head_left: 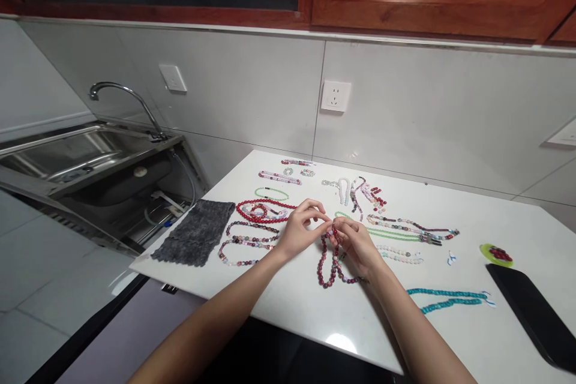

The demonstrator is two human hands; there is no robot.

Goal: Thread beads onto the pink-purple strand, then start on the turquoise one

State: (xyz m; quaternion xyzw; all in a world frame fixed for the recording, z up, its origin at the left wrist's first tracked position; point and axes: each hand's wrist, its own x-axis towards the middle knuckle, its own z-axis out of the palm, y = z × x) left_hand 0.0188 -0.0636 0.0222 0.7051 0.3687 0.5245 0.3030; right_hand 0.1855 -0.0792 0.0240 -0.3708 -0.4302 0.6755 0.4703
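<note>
Over the middle of the white counter [292,306], my left hand [306,228] and my right hand [355,243] meet at their fingertips. Both are closed in a pinch on a dark red bead string [321,273], whose lower part hangs or rests in loops below the fingers; the exact pinched spot is too small to make out. Left of my left hand lie a bright red bead necklace [245,216] and multicoloured bead strings [234,262]. Beside my right hand are green bead strands [391,234] and pale bead strings [398,258].
A dark grey cloth [195,234] lies at the counter's left end, near a metal sink [58,150] with a tap [126,93]. Turquoise beads [450,303], a black phone-like slab [531,312] and a yellow-green dish [488,252] of red beads are on the right. Wooden cabinets [423,12] hang above.
</note>
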